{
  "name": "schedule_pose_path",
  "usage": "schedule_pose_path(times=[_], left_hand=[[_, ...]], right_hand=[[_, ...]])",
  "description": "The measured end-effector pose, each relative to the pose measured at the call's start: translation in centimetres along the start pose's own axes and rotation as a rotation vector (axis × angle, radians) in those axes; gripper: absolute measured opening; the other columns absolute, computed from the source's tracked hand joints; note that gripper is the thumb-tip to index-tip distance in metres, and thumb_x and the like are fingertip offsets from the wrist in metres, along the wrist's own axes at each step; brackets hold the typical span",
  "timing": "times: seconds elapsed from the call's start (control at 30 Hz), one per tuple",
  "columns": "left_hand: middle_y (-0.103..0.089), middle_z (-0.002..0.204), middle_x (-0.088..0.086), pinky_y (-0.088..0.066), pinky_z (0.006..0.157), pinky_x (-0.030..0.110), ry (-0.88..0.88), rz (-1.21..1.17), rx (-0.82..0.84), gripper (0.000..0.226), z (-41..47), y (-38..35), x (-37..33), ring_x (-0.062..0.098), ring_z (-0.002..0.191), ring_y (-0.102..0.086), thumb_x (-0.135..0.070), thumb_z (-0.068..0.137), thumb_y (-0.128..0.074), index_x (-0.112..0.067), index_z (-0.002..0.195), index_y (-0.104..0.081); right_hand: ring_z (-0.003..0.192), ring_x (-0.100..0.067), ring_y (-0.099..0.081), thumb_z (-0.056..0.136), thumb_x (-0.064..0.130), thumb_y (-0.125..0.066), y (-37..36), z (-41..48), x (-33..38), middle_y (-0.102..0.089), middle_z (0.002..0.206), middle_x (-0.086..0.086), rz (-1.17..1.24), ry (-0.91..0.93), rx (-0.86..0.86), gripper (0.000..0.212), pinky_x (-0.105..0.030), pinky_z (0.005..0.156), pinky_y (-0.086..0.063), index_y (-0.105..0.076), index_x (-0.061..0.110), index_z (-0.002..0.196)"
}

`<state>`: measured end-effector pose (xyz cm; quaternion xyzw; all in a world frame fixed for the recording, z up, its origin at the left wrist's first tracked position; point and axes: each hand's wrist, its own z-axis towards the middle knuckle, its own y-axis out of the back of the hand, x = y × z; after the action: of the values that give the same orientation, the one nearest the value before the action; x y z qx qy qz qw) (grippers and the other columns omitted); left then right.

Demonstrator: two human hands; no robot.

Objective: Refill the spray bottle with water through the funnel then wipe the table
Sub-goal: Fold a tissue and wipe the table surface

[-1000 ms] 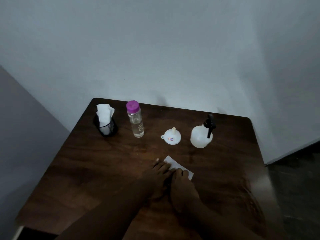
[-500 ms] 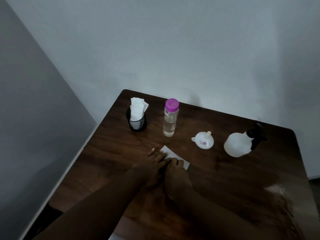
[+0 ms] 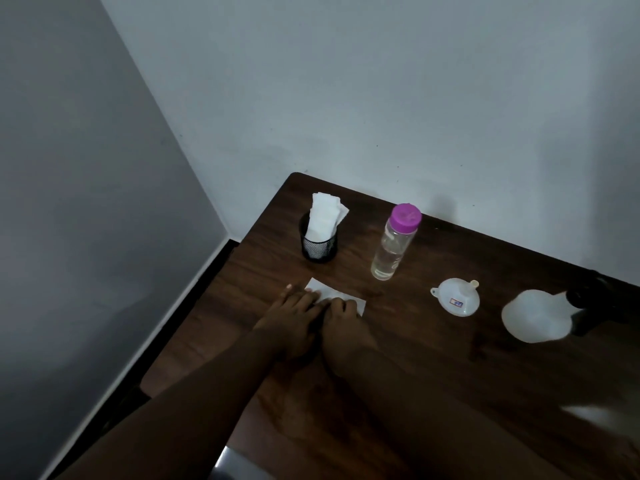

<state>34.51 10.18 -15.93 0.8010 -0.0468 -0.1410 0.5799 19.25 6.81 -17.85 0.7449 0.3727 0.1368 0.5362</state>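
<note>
Bench, dark wood, items left to right.

1. Our left hand: palm down, fingers straight and together, pressing the near left corner of the tissue.
2. Mesh cup: upright near the back edge, holding spare napkins.
3. Tissue: flat on the bench, partly covered by both hands.
4. Our right hand: touching the left one, fingers slightly bent, resting on the tissue and gripping nothing.
5. Water bottle: upright, purple cap on, some water inside.
6. Funnel: lying on the bench, apart from both bottles.
7. Spray bottle: far right, black head fitted.

We judge the step in hand to be wiping. To do it well we would keep both palms flat, press evenly so the tissue does not bunch or tear, sweep in overlapping strokes, and stop short of the water bottle and funnel.
</note>
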Motion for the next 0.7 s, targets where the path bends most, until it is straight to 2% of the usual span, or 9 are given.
schedule_pose_path(times=[0.07, 0.17, 0.27, 0.43, 0.53, 0.63, 0.7], left_hand=[[-0.033, 0.163, 0.015, -0.003, 0.124, 0.049, 0.036, -0.022, -0.039, 0.073, -0.8, -0.4, 0.2, 0.033, 0.153, -0.026, -0.052, 0.094, -0.021, -0.02, 0.159, -0.029], [-0.037, 0.161, 0.014, -0.008, 0.126, 0.05, 0.092, -0.042, -0.071, 0.076, -2.1, -1.2, -0.2, 0.031, 0.151, -0.031, -0.055, 0.091, -0.017, -0.02, 0.158, -0.031], [-0.04, 0.16, 0.013, -0.005, 0.124, 0.047, 0.162, -0.044, -0.083, 0.074, -3.1, -1.7, -1.1, 0.03, 0.149, -0.034, -0.054, 0.092, -0.019, -0.022, 0.159, -0.029], [-0.033, 0.163, 0.009, 0.003, 0.125, 0.05, 0.28, -0.066, -0.035, 0.082, -4.0, -1.5, -4.3, 0.025, 0.154, -0.023, -0.061, 0.089, -0.007, -0.024, 0.159, -0.027], [-0.028, 0.166, 0.005, 0.003, 0.127, 0.051, 0.323, -0.099, -0.007, 0.091, -4.2, -1.0, -6.7, 0.022, 0.155, -0.018, -0.066, 0.082, 0.003, -0.025, 0.159, -0.024], [-0.03, 0.165, 0.003, 0.003, 0.127, 0.051, 0.379, -0.132, -0.004, 0.088, -4.3, -0.8, -9.2, 0.022, 0.155, -0.019, -0.067, 0.085, -0.001, -0.025, 0.158, -0.026], [-0.028, 0.165, 0.003, 0.0, 0.127, 0.052, 0.401, -0.131, 0.027, 0.077, -4.3, -1.1, -10.8, 0.023, 0.154, -0.019, -0.065, 0.094, -0.014, -0.026, 0.159, -0.024]], right_hand=[[0.116, -0.039, -0.047, 0.095, 0.033, -0.051, 0.2, 0.2, 0.1, -0.048, 0.133, -0.024, -0.056, 0.053, -0.04, 0.056, -0.045, 0.095, -0.045, -0.04, 0.0, 0.14], [0.124, -0.042, -0.044, 0.097, 0.034, -0.048, 0.1, 0.1, 0.2, -0.046, 0.138, -0.026, -0.143, 0.138, -0.088, 0.058, -0.048, 0.102, -0.043, -0.038, -0.002, 0.142], [0.128, -0.043, -0.041, 0.099, 0.033, -0.045, 0.1, -0.5, -0.2, -0.044, 0.141, -0.025, -0.177, 0.21, -0.117, 0.055, -0.049, 0.105, -0.041, -0.04, -0.001, 0.142], [0.138, -0.039, -0.032, 0.103, 0.028, -0.039, 0.1, -2.1, -2.1, -0.036, 0.149, -0.019, -0.061, 0.272, -0.213, 0.052, -0.045, 0.111, -0.037, -0.032, 0.001, 0.148], [0.138, -0.038, -0.034, 0.102, 0.029, -0.039, -0.2, -2.9, -2.8, -0.039, 0.148, -0.018, -0.075, 0.315, -0.234, 0.052, -0.048, 0.113, -0.036, -0.035, 0.002, 0.147], [0.137, -0.04, -0.035, 0.099, 0.028, -0.044, -1.5, -3.3, -3.7, -0.04, 0.148, -0.022, -0.136, 0.389, -0.181, 0.057, -0.05, 0.111, -0.037, -0.034, 0.0, 0.147], [0.142, -0.04, -0.03, 0.098, 0.027, -0.047, -1.9, -4.1, -4.5, -0.034, 0.152, -0.021, -0.066, 0.392, -0.158, 0.059, -0.05, 0.112, -0.038, -0.031, 0.003, 0.149]])
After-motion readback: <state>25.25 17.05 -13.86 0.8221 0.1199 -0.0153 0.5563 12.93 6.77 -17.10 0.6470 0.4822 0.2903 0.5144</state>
